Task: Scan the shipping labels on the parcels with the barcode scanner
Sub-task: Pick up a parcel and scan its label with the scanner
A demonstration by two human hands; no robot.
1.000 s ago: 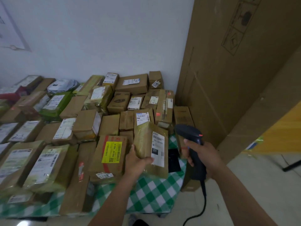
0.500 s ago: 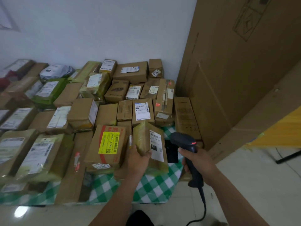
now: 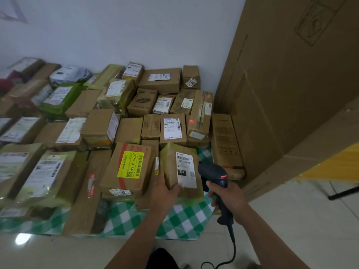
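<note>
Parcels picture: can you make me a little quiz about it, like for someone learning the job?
1. True or false: the right hand grips the scanner.
2. The left hand holds a parcel. What colour is its label? A white, B yellow, C red.
3. Fill in: the checked cloth under the parcels is white and ____.
Key: 1 true; 2 A; 3 green.
</note>
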